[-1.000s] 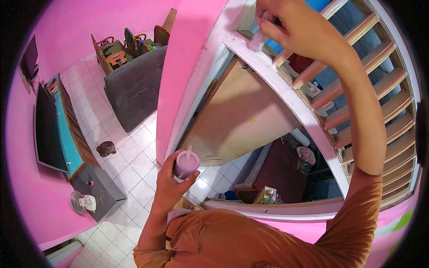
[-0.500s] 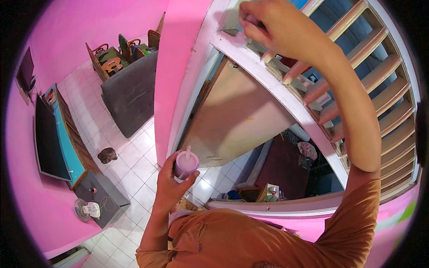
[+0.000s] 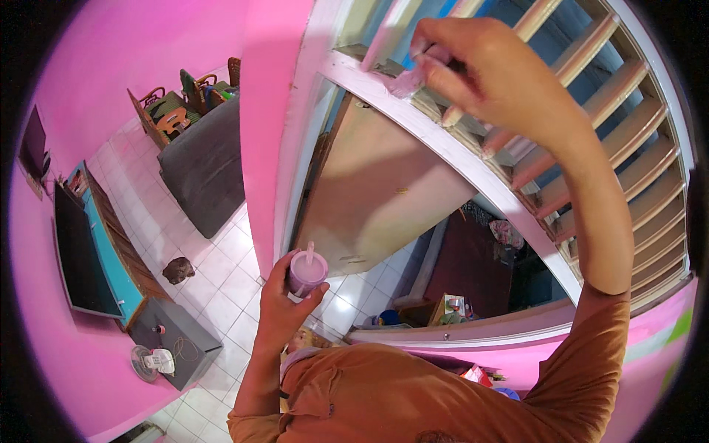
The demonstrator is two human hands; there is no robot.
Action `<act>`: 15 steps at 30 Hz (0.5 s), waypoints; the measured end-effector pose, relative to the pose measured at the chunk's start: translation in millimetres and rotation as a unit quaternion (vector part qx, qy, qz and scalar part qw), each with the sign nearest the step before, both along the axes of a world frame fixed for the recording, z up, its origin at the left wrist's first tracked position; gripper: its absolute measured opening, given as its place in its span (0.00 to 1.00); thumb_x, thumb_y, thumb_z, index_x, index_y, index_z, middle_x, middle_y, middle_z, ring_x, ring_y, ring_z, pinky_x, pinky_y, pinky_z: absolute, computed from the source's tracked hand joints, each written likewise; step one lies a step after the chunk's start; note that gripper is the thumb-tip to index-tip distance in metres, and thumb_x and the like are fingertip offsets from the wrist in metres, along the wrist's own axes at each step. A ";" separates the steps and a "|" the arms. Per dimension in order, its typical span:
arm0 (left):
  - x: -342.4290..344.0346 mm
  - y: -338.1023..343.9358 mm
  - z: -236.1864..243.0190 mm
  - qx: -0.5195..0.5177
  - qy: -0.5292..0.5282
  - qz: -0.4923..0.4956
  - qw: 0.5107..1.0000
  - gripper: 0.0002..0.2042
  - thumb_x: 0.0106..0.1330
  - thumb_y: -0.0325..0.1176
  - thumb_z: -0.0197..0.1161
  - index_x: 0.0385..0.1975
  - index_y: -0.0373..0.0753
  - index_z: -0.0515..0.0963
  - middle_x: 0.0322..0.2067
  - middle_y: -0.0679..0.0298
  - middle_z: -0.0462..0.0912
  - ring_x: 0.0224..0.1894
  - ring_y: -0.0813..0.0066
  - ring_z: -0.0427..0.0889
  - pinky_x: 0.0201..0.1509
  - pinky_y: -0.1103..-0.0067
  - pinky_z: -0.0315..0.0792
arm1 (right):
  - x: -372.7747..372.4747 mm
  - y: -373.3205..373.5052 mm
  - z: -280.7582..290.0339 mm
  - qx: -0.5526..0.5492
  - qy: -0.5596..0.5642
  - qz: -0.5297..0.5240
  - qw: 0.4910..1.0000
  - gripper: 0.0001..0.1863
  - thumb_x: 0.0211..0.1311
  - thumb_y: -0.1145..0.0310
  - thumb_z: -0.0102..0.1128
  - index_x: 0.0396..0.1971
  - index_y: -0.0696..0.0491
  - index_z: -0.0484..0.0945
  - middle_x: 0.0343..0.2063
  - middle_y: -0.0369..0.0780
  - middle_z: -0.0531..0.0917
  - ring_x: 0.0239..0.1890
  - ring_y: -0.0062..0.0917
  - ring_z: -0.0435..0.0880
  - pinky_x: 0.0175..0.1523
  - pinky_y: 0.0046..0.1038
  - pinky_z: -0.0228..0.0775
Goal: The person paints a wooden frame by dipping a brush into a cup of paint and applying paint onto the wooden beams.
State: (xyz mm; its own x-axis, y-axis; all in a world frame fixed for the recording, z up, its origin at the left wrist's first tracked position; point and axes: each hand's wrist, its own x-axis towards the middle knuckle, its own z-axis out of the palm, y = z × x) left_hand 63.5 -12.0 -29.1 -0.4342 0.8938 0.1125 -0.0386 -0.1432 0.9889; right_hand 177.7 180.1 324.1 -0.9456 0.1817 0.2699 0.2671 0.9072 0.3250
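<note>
My left hand [image 3: 283,311] is wrapped round a small pink cup [image 3: 308,275] of pale pink paint, held in front of my chest. A stirring stick [image 3: 310,253] stands up out of the cup. Raised high, my right hand [image 3: 473,74] pinches a paintbrush [image 3: 408,83], its handle mostly hidden by the fingers. The bristles are smeared with pale pink and rest at the upper edge of the door frame's top beam [image 3: 450,151], beside the foot of a slat. Fresh pale pink covers the beam's left stretch, and bare wood slats [image 3: 565,74] rise along it.
Below the beam stands a beige door [image 3: 384,188], with a room and a dark red mattress [image 3: 473,258] beyond. A pink wall edge [image 3: 277,111] is left of it. Further left are a grey sofa back [image 3: 203,162], a television [image 3: 77,255] and a brown lump [image 3: 178,270] on tiles.
The brush in my right hand has shifted slightly right and down along the beam, leaving the corner. My view has turned a little. The left hand still holds the cup.
</note>
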 end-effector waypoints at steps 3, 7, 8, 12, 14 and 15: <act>1.6 -1.5 -0.1 0.011 0.001 -0.010 1.000 0.34 0.58 0.28 0.75 0.65 0.31 0.67 0.53 0.55 0.79 0.54 0.69 0.81 0.60 0.72 0.75 | 15.8 -7.8 -0.5 0.024 -0.023 0.009 0.999 0.10 0.63 0.66 0.57 0.33 0.59 0.77 0.26 0.50 0.82 0.31 0.50 0.82 0.38 0.44 0.75; 4.2 -1.0 4.1 -0.001 -0.017 -0.019 1.000 0.35 0.56 0.27 0.77 0.63 0.29 0.68 0.53 0.54 0.79 0.55 0.68 0.80 0.61 0.72 0.75 | 28.1 -18.6 3.5 0.000 0.001 -0.008 1.000 0.09 0.61 0.67 0.57 0.32 0.59 0.77 0.26 0.51 0.82 0.31 0.50 0.82 0.37 0.45 0.74; 4.8 -0.3 4.6 -0.005 -0.017 -0.020 1.000 0.35 0.56 0.27 0.77 0.63 0.29 0.68 0.53 0.54 0.79 0.55 0.68 0.80 0.60 0.72 0.75 | 27.9 -17.9 3.8 -0.004 0.012 -0.007 1.000 0.09 0.60 0.68 0.56 0.32 0.58 0.77 0.26 0.51 0.82 0.31 0.49 0.82 0.37 0.45 0.74; 7.1 0.0 2.7 0.001 0.010 -0.025 1.000 0.35 0.57 0.28 0.76 0.64 0.31 0.67 0.53 0.55 0.79 0.56 0.68 0.80 0.61 0.72 0.74 | 28.6 -7.9 -5.4 0.044 0.014 0.029 0.999 0.09 0.61 0.67 0.57 0.32 0.58 0.77 0.26 0.52 0.80 0.31 0.49 0.82 0.37 0.46 0.73; 7.6 -2.0 6.4 -0.003 0.009 -0.027 1.000 0.35 0.57 0.28 0.77 0.65 0.31 0.67 0.54 0.55 0.79 0.56 0.68 0.80 0.61 0.72 0.74 | 35.3 -9.9 -3.5 0.063 -0.011 0.031 0.997 0.09 0.61 0.67 0.57 0.31 0.58 0.77 0.26 0.52 0.80 0.31 0.50 0.81 0.38 0.46 0.73; 8.3 -2.2 8.2 -0.005 0.007 -0.029 1.000 0.36 0.57 0.28 0.77 0.65 0.32 0.66 0.54 0.55 0.79 0.56 0.68 0.80 0.62 0.71 0.74 | 40.0 -17.2 2.3 0.029 -0.015 -0.014 0.999 0.09 0.61 0.67 0.56 0.32 0.59 0.77 0.26 0.52 0.80 0.31 0.50 0.81 0.38 0.46 0.73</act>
